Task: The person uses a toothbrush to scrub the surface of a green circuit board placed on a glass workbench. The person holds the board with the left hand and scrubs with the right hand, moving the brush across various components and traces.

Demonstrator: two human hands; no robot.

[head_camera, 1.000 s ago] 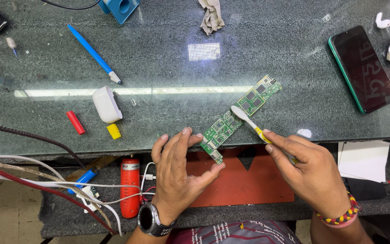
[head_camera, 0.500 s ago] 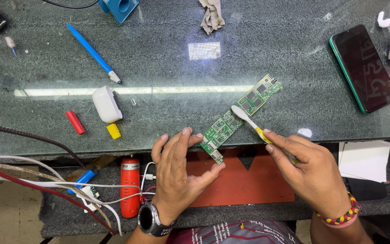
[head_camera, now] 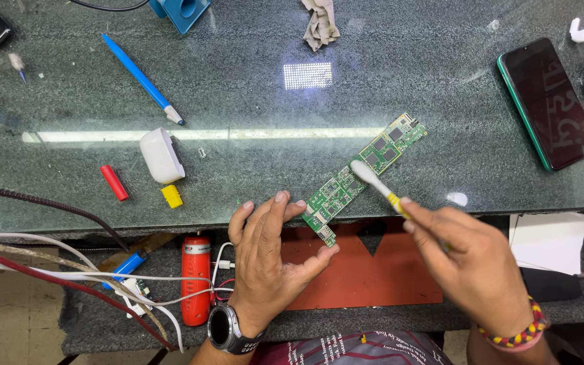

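The step in hand appears to be brush-cleaning of a circuit board. The long green circuit board [head_camera: 363, 177] lies diagonally on the glass-topped table [head_camera: 441, 88], its lower end overhanging the near edge.

Left hand [head_camera: 272, 260]: pinching the board's lower end between thumb, under the overhanging corner, and fingertips resting on top near the table edge. A dark wristwatch [head_camera: 223, 328] sits on that wrist.

Right hand [head_camera: 471, 253]: fingers closed around the yellow handle of a white-headed toothbrush [head_camera: 373, 181]. The brush head rests on the middle of the board, just below the cluster of square chips.

Surroundings: a blue pen [head_camera: 142, 78], a white earbud case [head_camera: 161, 155], a small red cap-like piece [head_camera: 113, 182] and a yellow block [head_camera: 172, 196] lie well left of the board. A dark smartphone [head_camera: 549, 101] lies face up at the right. A crumpled cloth [head_camera: 321, 23] sits at the far edge. A red cylinder [head_camera: 196, 280] and loose cables [head_camera: 69, 277] occupy the lower shelf, beside a red mat [head_camera: 366, 277].

Judgement: scrubbing is under way at mid-board. The next stroke calls for a firm left-hand pinch so the overhanging board does not pivot, and light brush pressure over the chip area.
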